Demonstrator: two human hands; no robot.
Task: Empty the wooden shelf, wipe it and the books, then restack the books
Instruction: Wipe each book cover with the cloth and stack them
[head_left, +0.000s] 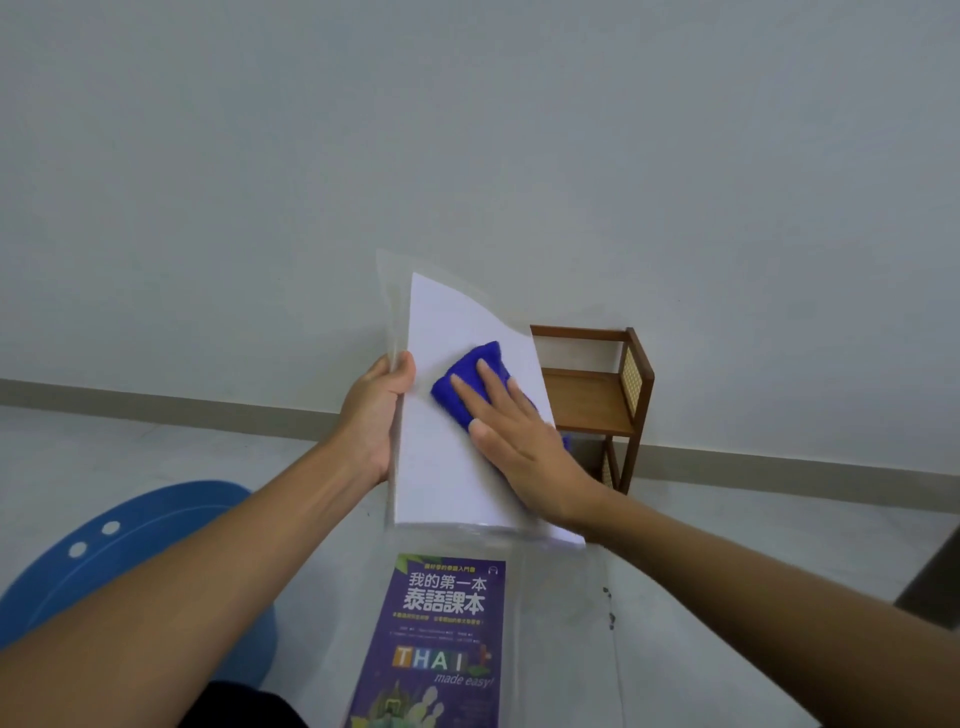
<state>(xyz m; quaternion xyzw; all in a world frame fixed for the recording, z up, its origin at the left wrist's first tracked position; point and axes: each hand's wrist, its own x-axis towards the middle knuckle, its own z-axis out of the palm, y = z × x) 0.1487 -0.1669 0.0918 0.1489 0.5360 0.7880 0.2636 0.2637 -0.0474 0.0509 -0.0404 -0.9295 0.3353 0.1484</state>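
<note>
Gripping white book (447, 462) edge, cloth (463, 375) atop

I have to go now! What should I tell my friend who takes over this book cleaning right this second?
Hands: the left hand grips the left edge of the white book, held up in its clear cover. The right hand presses the blue cloth flat on its front.
Things: the purple Thai book lies on the floor just below. The wooden shelf stands behind, to the right.
Done: the shelf's top board is bare; the lower part is mostly hidden.
Left: finish wiping this book, then restack. I cannot tell whether the shelf or the purple book has been wiped.
</note>
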